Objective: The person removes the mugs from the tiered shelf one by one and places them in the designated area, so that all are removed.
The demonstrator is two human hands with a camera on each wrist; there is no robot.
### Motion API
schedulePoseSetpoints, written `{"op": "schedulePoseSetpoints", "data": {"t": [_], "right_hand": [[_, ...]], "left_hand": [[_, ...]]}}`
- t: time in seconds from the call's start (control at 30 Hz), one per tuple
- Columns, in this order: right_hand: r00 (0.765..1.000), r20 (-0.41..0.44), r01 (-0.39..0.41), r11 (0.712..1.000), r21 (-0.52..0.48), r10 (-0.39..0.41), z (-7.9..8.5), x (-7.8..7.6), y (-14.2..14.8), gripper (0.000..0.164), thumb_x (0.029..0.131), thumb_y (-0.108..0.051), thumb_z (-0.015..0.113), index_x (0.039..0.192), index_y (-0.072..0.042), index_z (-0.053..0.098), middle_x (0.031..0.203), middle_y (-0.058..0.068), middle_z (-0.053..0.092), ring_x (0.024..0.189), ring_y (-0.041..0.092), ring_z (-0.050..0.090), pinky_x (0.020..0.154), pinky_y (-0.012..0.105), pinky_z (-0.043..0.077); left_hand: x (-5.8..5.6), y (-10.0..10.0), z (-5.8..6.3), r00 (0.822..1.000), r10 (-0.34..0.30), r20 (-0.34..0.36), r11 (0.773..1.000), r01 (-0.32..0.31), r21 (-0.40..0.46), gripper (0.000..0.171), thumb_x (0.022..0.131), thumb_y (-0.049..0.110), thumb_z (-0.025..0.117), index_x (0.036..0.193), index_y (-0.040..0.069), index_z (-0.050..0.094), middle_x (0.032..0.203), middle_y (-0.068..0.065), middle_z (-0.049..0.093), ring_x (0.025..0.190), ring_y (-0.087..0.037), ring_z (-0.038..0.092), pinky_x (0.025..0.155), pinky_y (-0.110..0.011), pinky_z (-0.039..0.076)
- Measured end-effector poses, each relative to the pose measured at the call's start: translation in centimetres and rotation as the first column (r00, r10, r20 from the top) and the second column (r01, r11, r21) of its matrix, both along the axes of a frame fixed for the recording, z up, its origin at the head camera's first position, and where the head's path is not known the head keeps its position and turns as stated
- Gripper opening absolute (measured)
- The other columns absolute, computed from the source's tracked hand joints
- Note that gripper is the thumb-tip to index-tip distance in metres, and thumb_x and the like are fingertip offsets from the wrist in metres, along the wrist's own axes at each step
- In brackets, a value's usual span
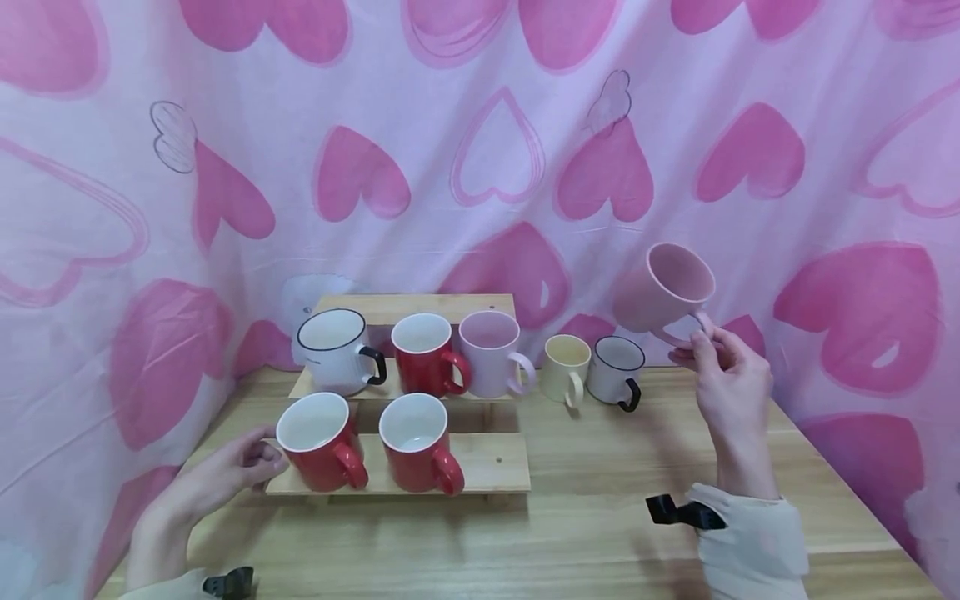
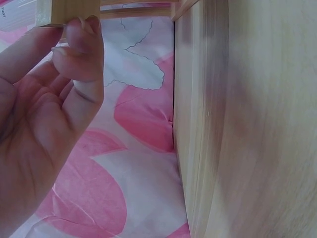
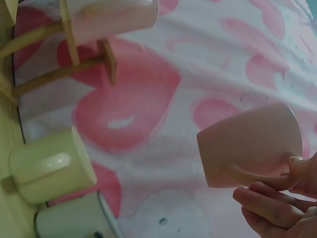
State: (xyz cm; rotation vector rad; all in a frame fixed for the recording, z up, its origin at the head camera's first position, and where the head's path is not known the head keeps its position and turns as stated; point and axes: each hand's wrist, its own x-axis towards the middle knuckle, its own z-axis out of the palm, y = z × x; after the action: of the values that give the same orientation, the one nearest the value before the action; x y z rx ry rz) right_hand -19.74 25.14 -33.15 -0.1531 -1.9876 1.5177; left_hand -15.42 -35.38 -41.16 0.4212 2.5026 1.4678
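A dusty pink mug (image 1: 660, 287) is held in the air at the right, tilted, its rim up and to the right. My right hand (image 1: 731, 383) pinches its handle, as the right wrist view also shows with the pink mug (image 3: 250, 148). At the left end of the wooden tiered shelf (image 1: 487, 462), my left hand (image 1: 225, 475) holds the lower board's end. In the left wrist view its fingertips touch the wooden board end (image 2: 74, 12). Two red mugs (image 1: 322, 450) (image 1: 416, 450) stand on that lower board, handles toward the front right.
On the middle tier stand a white mug with black handle (image 1: 333, 354), a red mug (image 1: 423, 358) and a light pink mug (image 1: 489, 358). Right of the shelf, a cream mug (image 1: 564, 371) and a grey-white mug (image 1: 615, 371) stand on the wooden table (image 1: 570, 517). A heart-patterned curtain (image 1: 495, 150) hangs behind.
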Motion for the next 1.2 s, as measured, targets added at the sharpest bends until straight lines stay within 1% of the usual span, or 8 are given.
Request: {"op": "schedulePoseSetpoints", "data": {"t": [0.1, 0.23, 0.33, 0.47, 0.63, 0.7, 1.03, 1.2], "right_hand": [[0.998, 0.005, 0.055, 0.997, 0.061, -0.056, -1.3, -0.3, 1.2, 0.033, 0.096, -0.028, 0.063, 0.119, -0.005, 0.068, 0.091, 0.005, 0.073, 0.074, 0.003, 0.069, 0.077, 0.012, 0.048], [0.988, 0.033, 0.140, 0.968, 0.208, -0.150, -2.8, -0.8, 2.3, 0.037, 0.097, -0.038, 0.060, 0.118, -0.009, 0.070, 0.090, 0.002, 0.074, 0.073, -0.010, 0.064, 0.075, 0.015, 0.041], [0.985, 0.058, 0.148, 0.965, 0.218, -0.164, -3.7, -1.1, 2.7, 0.040, 0.097, -0.041, 0.059, 0.121, -0.011, 0.069, 0.092, 0.004, 0.074, 0.073, -0.013, 0.061, 0.088, 0.022, 0.037], [0.979, 0.079, 0.165, 0.960, 0.226, -0.187, -4.6, -1.5, 3.4, 0.041, 0.097, -0.043, 0.058, 0.122, -0.012, 0.068, 0.090, 0.001, 0.074, 0.071, -0.015, 0.059, 0.092, 0.023, 0.035], [0.964, 0.052, 0.238, 0.934, 0.267, -0.261, -5.7, -2.2, 4.6, 0.038, 0.098, -0.040, 0.057, 0.118, -0.010, 0.070, 0.082, -0.004, 0.074, 0.066, -0.019, 0.052, 0.072, 0.018, 0.034], [0.966, 0.057, 0.230, 0.939, 0.256, -0.252, -6.2, -2.5, 4.9, 0.038, 0.099, -0.038, 0.057, 0.118, -0.008, 0.069, 0.082, -0.004, 0.073, 0.065, -0.019, 0.054, 0.069, 0.017, 0.035], [0.953, 0.120, 0.246, 0.941, 0.233, -0.279, -8.7, -3.4, 5.9, 0.034, 0.100, -0.035, 0.055, 0.113, -0.007, 0.070, 0.081, -0.001, 0.073, 0.063, -0.013, 0.056, 0.056, 0.020, 0.037], [0.949, 0.138, 0.245, 0.939, 0.243, -0.283, -9.6, -3.5, 6.4, 0.034, 0.100, -0.033, 0.056, 0.111, -0.004, 0.070, 0.079, 0.002, 0.073, 0.059, -0.016, 0.053, 0.059, 0.018, 0.038]], "left_hand": [[0.0, 0.1, -0.1, 1.000, -0.002, -0.003, 1.000, 0.002, -0.001, 0.049, 0.097, 0.009, 0.059, 0.134, -0.012, 0.035, 0.098, -0.013, 0.060, 0.079, -0.013, 0.059, 0.065, -0.034, 0.052], [0.0, 0.0, 0.0, 1.000, -0.006, -0.015, 1.000, 0.006, -0.020, 0.046, 0.097, 0.009, 0.059, 0.133, -0.011, 0.037, 0.097, -0.012, 0.061, 0.076, -0.014, 0.059, 0.065, -0.033, 0.051], [0.2, -0.3, 0.3, 0.999, -0.015, -0.032, 0.999, 0.014, -0.033, 0.043, 0.098, 0.009, 0.059, 0.131, -0.010, 0.040, 0.096, -0.012, 0.060, 0.076, -0.015, 0.059, 0.064, -0.033, 0.051], [0.3, -0.4, 0.5, 0.999, 0.002, -0.033, 0.999, -0.003, -0.039, 0.042, 0.097, 0.009, 0.059, 0.130, -0.010, 0.041, 0.095, -0.012, 0.061, 0.075, -0.015, 0.059, 0.064, -0.032, 0.051], [0.1, 0.1, 0.4, 1.000, 0.006, -0.006, 1.000, -0.006, -0.021, 0.047, 0.097, 0.011, 0.060, 0.133, -0.010, 0.038, 0.095, -0.014, 0.061, 0.074, -0.016, 0.059, 0.067, -0.032, 0.051], [0.3, 0.1, 0.4, 1.000, 0.009, -0.005, 1.000, -0.009, -0.030, 0.047, 0.097, 0.011, 0.060, 0.133, -0.011, 0.038, 0.095, -0.014, 0.061, 0.073, -0.017, 0.058, 0.067, -0.032, 0.050], [0.3, 0.2, 0.5, 1.000, 0.023, 0.006, 0.999, -0.023, -0.048, 0.047, 0.097, 0.012, 0.060, 0.132, -0.010, 0.039, 0.094, -0.013, 0.059, 0.071, -0.018, 0.056, 0.066, -0.030, 0.048], [0.1, 0.4, 0.4, 1.000, 0.027, 0.001, 0.999, -0.027, -0.046, 0.048, 0.097, 0.012, 0.060, 0.133, -0.011, 0.038, 0.096, -0.014, 0.060, 0.074, -0.015, 0.058, 0.065, -0.031, 0.050]]}}
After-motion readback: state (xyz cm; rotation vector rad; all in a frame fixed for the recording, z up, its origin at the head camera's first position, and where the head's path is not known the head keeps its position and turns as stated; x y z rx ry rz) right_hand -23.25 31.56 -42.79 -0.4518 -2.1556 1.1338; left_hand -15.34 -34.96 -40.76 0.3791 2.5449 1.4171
